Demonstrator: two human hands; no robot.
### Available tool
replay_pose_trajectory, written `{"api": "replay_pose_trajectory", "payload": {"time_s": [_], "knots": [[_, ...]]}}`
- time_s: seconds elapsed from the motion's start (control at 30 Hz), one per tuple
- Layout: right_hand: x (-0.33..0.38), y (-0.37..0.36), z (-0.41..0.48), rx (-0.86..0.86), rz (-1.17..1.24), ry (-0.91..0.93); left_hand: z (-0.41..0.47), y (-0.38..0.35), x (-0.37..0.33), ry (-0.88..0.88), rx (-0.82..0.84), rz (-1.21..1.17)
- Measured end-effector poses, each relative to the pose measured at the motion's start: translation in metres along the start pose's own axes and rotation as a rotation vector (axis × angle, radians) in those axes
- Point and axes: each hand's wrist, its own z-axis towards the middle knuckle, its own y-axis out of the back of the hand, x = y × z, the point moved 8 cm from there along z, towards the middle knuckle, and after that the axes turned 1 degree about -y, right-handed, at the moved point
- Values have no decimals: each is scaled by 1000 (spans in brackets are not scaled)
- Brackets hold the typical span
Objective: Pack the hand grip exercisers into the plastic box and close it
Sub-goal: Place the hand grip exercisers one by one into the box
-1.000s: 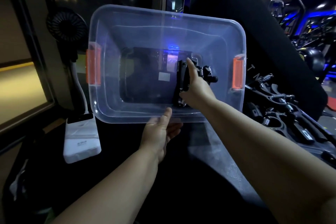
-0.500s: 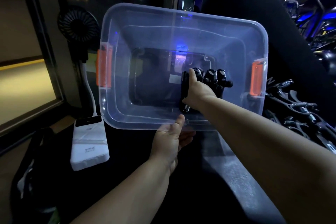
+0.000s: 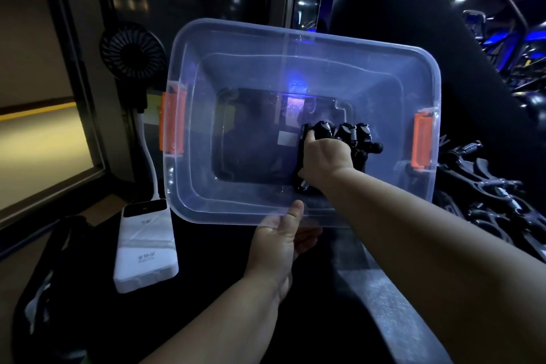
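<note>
Now right fingers (image 3: 309, 136) clasp exercisers (image 3: 346, 132) inside box (image 3: 295, 66); left fingers (image 3: 296, 214) pinch near rim

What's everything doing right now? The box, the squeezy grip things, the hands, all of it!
Plastic box: open, no lid, tipped toward the camera.
Orange latches: unclipped.
Exercisers in the box: bunched against the box's bottom, being gripped.
Right hand: inside the box, gripping them.
Left hand: holding the box's near rim.
Loose exercisers: piled outside, right of the box.
Power bank: lying flat.
Fan: spinning or not, cannot tell.
</note>
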Motion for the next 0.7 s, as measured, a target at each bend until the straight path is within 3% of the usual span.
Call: {"api": "replay_pose_trajectory", "payload": {"time_s": [0.17,0.3,0.47,0.7], "knots": [[7,9,-2,-84,-50,109,0,-2,-1,-6,3,-6],[13,12,-6,-146,-104,304,0,-2,-2,-18,7,5],[19,-9,-5,2,-159,420,0,-1,-1,-17,2,3],[22,-17,-3,118,-211,396,2,-1,-1,-14,1,8]]}}
